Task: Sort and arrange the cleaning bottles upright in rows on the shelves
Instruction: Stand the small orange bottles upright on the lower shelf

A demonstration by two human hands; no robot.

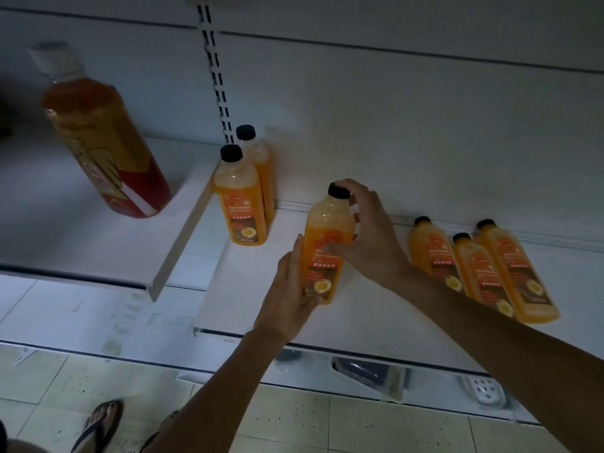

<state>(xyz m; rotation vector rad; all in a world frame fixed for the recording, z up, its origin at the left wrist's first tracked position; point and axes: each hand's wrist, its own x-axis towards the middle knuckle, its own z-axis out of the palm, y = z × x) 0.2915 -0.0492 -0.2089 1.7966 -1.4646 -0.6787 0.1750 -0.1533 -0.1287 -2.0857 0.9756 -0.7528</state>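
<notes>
- The held bottle [327, 243] leans slightly between both hands, its base low over the shelf [248, 305]; whether it touches is unclear.
- The left hand [287, 295] wraps its lower body. The right hand [366, 237] curls round its shoulder, fingertips at the black cap.
- Beyond and left of the left hand stand 2 upright bottles [240, 207]. Set this base flat just beside them, label forward, steadying the cap.
- Under the right forearm lie 3 lying bottles [477, 269]; avoid sweeping them.
- Far left of the left hand stands a large red bottle [108, 148].
</notes>
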